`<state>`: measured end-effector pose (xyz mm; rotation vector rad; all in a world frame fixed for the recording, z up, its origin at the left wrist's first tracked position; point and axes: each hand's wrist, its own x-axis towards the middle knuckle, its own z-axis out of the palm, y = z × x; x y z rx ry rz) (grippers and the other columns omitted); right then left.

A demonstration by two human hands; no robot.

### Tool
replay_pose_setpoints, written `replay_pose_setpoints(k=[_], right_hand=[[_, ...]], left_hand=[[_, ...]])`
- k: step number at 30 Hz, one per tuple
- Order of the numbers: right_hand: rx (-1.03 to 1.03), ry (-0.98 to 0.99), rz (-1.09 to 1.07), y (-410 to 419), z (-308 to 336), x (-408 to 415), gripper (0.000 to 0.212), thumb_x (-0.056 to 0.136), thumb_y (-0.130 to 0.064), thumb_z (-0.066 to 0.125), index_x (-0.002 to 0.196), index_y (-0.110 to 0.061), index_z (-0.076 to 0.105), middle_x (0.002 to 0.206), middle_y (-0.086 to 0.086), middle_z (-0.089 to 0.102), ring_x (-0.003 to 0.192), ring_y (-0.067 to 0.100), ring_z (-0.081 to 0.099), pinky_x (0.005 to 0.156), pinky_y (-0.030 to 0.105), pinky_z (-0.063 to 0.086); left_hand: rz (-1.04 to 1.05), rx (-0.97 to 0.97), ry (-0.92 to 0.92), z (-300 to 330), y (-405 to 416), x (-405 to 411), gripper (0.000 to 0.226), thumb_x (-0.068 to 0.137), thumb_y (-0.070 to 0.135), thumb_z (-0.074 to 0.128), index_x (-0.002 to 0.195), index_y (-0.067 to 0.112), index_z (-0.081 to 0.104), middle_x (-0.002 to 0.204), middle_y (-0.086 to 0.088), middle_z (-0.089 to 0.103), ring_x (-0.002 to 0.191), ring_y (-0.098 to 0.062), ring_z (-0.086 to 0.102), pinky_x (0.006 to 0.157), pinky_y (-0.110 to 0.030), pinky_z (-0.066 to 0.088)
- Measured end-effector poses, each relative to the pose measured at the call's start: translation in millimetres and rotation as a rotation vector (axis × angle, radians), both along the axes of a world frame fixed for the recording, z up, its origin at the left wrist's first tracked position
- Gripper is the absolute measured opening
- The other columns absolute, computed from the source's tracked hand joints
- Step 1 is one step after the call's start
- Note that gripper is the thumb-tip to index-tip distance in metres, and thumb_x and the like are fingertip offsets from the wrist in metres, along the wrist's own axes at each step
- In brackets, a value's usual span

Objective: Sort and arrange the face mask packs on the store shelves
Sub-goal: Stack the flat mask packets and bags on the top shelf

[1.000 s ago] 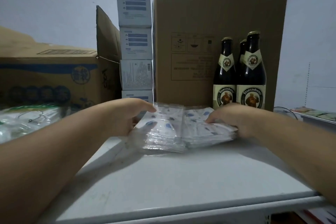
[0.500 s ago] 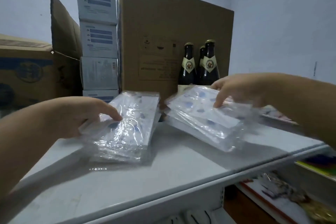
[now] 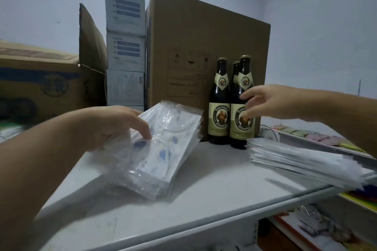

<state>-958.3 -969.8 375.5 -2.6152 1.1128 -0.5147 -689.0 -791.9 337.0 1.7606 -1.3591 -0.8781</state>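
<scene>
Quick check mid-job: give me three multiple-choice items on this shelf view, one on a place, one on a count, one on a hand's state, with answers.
1. Where do the beer bottles stand?
A. In front of the big brown box
B. On top of that box
C. On the floor

2. How many white boxes show fully in the stack beside the big box?
A. One
B. Three
C. Six

3. What is the right hand doing?
A. Gripping a bottle
B. Holding a mask pack
C. Open, holding nothing

Answers: 1 A, the bottles stand on the shelf against the box front. 2 B, three stacked faces show whole. 3 C, its fingers are spread in front of the bottles, while the left hand holds the mask stack.
</scene>
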Motion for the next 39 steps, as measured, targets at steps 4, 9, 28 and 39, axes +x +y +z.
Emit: replay_pose_setpoints(k=[4,9,28,39], right_hand=[[0.538,-0.162,0.362,38,-2,68,0.065,0.062,-0.048,0.073,0.119,-0.021,0.056,0.12,0.008,0.057,0.111,0.025,0.053,0.09,0.037,0.053],[0.724,-0.27,0.526,31,-20,104,0.019,0.08,-0.006,0.066,0.098,-0.003,0.066,0.099,0.014,0.069,0.092,0.031,0.067,0.087,0.044,0.054],[0.906,-0.563,0.578,-11,-78,107,0.05,0.073,-0.007,0.074,0.121,-0.014,0.061,0.117,0.012,0.068,0.109,0.03,0.065,0.098,0.05,0.048],[0.699,-0.584,0.606,-3,-76,106,0.042,0.079,0.001,0.065,0.119,-0.008,0.061,0.111,0.012,0.07,0.105,0.029,0.066,0.096,0.046,0.05]], left_hand=[[-0.078,-0.151,-0.06,11,7,-2,0.069,0.046,-0.001,0.082,0.107,0.029,0.071,0.103,-0.012,0.073,0.093,-0.035,0.071,0.087,-0.059,0.052],[-0.015,-0.229,-0.203,15,10,7,0.045,0.069,0.007,0.079,0.101,0.038,0.073,0.095,-0.001,0.076,0.085,-0.022,0.073,0.075,-0.041,0.06],[0.248,-0.312,0.129,-27,-12,51,0.06,0.051,0.006,0.085,0.106,0.017,0.064,0.098,-0.008,0.074,0.083,-0.021,0.073,0.066,-0.032,0.059],[0.216,-0.416,-0.034,-26,-13,35,0.065,0.066,-0.005,0.081,0.109,0.039,0.061,0.113,-0.01,0.061,0.097,-0.027,0.066,0.076,-0.035,0.058]])
